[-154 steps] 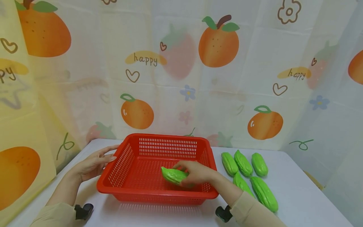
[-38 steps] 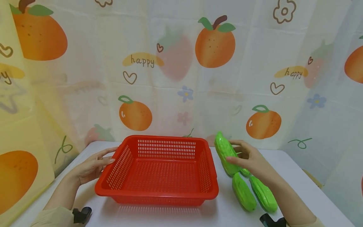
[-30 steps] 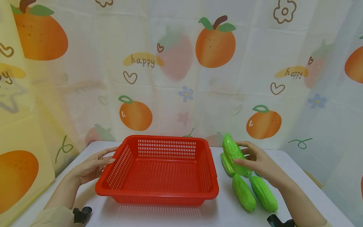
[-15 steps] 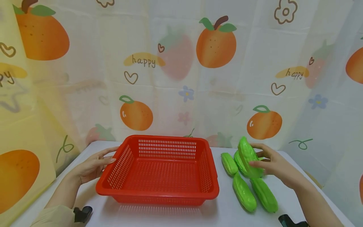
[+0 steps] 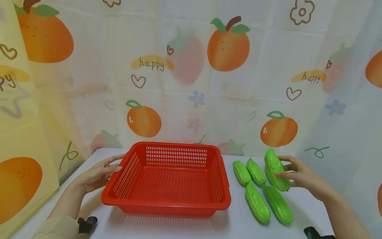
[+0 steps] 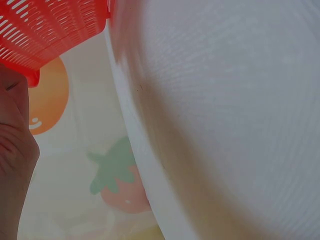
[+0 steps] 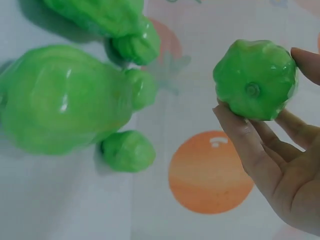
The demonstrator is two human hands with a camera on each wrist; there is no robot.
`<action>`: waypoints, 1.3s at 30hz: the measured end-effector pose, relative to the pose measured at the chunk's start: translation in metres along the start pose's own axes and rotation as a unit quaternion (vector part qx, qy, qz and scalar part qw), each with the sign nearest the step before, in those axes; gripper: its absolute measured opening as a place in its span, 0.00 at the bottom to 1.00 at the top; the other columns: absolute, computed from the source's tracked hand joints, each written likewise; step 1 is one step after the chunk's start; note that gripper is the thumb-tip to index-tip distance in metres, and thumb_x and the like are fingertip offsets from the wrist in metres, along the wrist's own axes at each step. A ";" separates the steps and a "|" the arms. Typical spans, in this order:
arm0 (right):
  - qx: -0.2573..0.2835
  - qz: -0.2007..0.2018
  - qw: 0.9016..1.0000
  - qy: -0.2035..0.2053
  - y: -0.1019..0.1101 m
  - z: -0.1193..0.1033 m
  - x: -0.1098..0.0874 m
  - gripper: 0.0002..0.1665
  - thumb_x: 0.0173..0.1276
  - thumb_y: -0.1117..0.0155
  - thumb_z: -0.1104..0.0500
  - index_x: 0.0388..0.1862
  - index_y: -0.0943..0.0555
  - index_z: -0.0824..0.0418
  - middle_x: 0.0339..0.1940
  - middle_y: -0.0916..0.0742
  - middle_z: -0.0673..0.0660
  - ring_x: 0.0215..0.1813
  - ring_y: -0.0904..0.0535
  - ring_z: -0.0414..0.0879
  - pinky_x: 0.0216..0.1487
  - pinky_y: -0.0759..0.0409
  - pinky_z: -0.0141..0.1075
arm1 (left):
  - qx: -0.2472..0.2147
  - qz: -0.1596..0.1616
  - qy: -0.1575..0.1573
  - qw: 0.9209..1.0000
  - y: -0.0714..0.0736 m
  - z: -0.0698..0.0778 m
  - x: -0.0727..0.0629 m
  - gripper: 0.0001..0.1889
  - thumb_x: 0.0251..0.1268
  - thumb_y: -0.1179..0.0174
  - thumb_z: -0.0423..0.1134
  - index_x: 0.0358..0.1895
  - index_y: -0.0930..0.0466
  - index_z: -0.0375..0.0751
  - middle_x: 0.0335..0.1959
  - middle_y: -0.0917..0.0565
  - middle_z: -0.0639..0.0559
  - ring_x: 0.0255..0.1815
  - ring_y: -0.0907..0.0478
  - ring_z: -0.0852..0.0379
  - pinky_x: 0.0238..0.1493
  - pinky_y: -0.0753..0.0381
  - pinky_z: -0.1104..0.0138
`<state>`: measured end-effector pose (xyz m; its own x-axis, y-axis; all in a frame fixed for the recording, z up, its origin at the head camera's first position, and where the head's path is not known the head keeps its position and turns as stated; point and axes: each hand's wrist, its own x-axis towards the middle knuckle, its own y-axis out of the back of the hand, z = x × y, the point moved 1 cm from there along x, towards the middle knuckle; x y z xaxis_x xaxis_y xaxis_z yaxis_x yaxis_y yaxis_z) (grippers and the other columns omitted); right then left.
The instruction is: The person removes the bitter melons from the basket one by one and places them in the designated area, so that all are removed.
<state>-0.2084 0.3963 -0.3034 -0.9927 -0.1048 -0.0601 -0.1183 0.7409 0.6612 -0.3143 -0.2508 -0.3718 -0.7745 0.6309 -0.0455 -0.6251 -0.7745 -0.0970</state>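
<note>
My right hand (image 5: 304, 176) holds a bright green, ridged bitter melon (image 5: 275, 171) between thumb and fingers, tip pointing up, at the right of the table. In the right wrist view this bitter melon (image 7: 256, 81) shows its stem end, raised in front of the curtain. Several more bitter melons (image 5: 258, 203) lie on the table just left of and below it; one at the back is hidden behind the held one in the head view. With the thumb over its left rim, my left hand (image 5: 98, 174) grips the red plastic basket (image 5: 165, 204), whose perforated floor shows.
The white table (image 5: 167, 229) carries the basket in the middle and the bitter melons at its right. A fruit-printed curtain (image 5: 185, 113) hangs right behind the far edge, and a yellowish one (image 5: 27, 132) along the left.
Five seconds ago my right hand held a bitter melon inside the basket. It has since moved out and rightward over the other bitter melons, still holding one. The left hand stays on the rim.
</note>
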 end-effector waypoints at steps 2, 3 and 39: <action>0.002 -0.001 1.000 -0.005 0.002 0.006 -0.001 0.44 0.71 0.39 0.48 0.78 0.48 0.58 0.67 0.29 0.73 0.54 0.20 0.45 0.51 0.18 0.47 | 0.000 -0.001 -0.001 1.000 0.000 0.000 0.000 0.21 0.80 0.59 0.36 0.69 0.40 0.59 0.51 0.13 0.57 0.44 0.11 0.57 0.49 0.13 0.57; 0.002 -0.002 1.000 -0.007 0.004 0.009 -0.002 0.45 0.71 0.39 0.48 0.78 0.48 0.59 0.67 0.30 0.74 0.53 0.20 0.44 0.50 0.18 0.47 | -0.001 -0.002 -0.001 1.000 0.000 0.000 0.000 0.21 0.80 0.60 0.36 0.69 0.40 0.60 0.51 0.13 0.57 0.45 0.11 0.57 0.49 0.13 0.57; 0.029 -0.121 0.983 -0.134 0.009 0.078 -0.012 0.47 0.68 0.38 0.53 0.76 0.50 0.68 0.63 0.30 0.79 0.56 0.22 0.56 0.44 0.16 0.49 | -0.004 -0.004 0.002 1.000 0.001 0.000 0.001 0.21 0.80 0.61 0.35 0.69 0.39 0.61 0.51 0.13 0.57 0.44 0.11 0.57 0.50 0.14 0.57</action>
<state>-0.1992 0.4554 -0.3552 -0.9050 -0.1093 -0.4112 -0.3454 0.7531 0.5600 -0.3158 -0.2514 -0.3719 -0.7686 0.6379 -0.0488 -0.6311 -0.7685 -0.1056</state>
